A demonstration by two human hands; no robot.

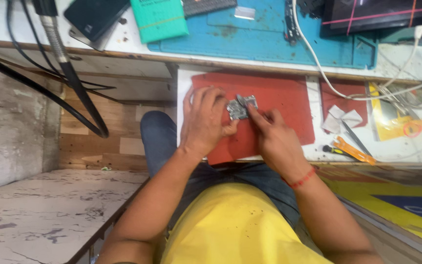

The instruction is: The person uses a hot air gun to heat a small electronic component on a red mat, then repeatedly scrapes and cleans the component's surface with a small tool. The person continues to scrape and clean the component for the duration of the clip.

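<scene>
Currently, a small, silvery, irregular metal part [240,107] is pinched between left hand [205,122] and right hand [274,139] fingers over a red mat [279,98].

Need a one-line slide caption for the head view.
Both hands, left hand and right hand, hold a small silvery metal part over a red mat on a pull-out shelf.
</scene>
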